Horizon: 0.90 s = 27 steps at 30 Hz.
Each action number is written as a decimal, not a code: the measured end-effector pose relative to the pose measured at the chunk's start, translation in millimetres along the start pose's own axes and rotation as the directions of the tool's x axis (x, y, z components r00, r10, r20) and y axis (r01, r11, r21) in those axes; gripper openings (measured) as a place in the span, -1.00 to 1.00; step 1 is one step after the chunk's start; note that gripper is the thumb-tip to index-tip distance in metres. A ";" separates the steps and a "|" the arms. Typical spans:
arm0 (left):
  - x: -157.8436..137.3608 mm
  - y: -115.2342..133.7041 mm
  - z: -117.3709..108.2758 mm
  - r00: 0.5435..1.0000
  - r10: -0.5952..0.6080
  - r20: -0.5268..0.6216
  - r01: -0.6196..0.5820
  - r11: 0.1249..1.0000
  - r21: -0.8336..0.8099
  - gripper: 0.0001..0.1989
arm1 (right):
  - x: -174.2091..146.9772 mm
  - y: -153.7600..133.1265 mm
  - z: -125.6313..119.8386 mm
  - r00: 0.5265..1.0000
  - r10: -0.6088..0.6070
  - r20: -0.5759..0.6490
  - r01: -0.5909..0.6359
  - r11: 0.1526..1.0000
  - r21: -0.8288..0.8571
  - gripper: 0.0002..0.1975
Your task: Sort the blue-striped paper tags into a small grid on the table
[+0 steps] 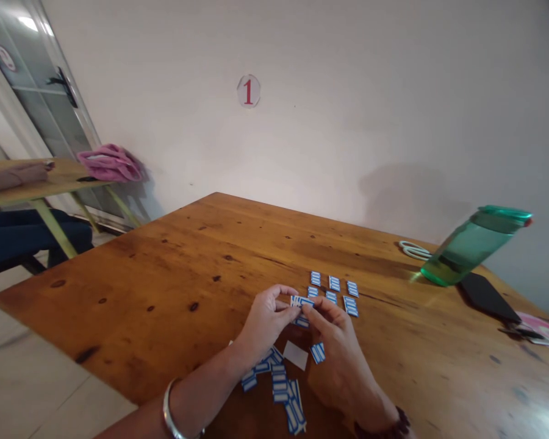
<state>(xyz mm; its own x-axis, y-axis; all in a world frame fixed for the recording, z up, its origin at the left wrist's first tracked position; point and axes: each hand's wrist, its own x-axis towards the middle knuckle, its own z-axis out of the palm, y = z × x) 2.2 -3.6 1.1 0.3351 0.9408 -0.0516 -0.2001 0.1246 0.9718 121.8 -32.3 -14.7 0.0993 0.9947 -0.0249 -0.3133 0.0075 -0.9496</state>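
Note:
Between both hands, just above the wooden table, are a few small blue-and-white labels (pixel 302 301). My left hand (pixel 271 317), with a silver bangle on its wrist, pinches them from the left between thumb and fingers. From the right, my right hand (pixel 330 320) pinches the same labels. A blank white piece of paper (pixel 296 355) lies below the hands. Close to my right hand is a small label piece (pixel 318 352). Under my left forearm spreads a loose pile of blue-and-white labels (pixel 280 384). Beyond the hands, several small label stacks (pixel 333 283) sit in rows.
The brown wooden table (pixel 174 268) meets a white wall. At right stand a green bottle (pixel 473 247), a white cable (pixel 414 250), a black flat item (pixel 487 297) and keys (pixel 524 332). At left, another person's arm (pixel 16 177) rests on a second table near a pink cloth (pixel 112 163).

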 end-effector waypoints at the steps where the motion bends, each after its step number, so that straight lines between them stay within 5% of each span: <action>1: -0.2 0.1 0.0 1.000 -0.006 0.004 0.006 1.000 -0.008 -0.67 | -0.1 -0.2 -0.5 1.000 0.016 0.005 -0.016 0.999 0.030 -0.81; 8: 2.1 0.3 -1.6 0.995 0.095 -0.007 -0.094 0.994 0.055 -0.83 | -1.1 -7.9 0.8 0.998 0.051 0.036 -0.055 0.992 0.112 -0.87; 17: -0.6 3.9 0.3 0.994 -0.037 0.101 0.045 0.996 -0.075 -0.68 | 0.8 -10.2 -3.6 0.988 0.116 0.097 -0.136 0.963 0.231 -0.85; 27: -3.8 5.8 -0.8 0.989 -0.014 0.146 0.028 0.995 -0.098 -0.74 | -0.2 -13.5 -3.8 0.977 0.121 0.177 -0.164 0.954 0.252 -0.86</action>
<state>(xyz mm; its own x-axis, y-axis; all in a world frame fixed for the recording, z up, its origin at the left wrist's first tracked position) -1.0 -6.2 6.8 0.4690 0.8827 -0.0306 -0.2797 0.1813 0.9428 129.6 -33.0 -3.1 -0.1077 0.9906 -0.0843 -0.5532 -0.1301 -0.8228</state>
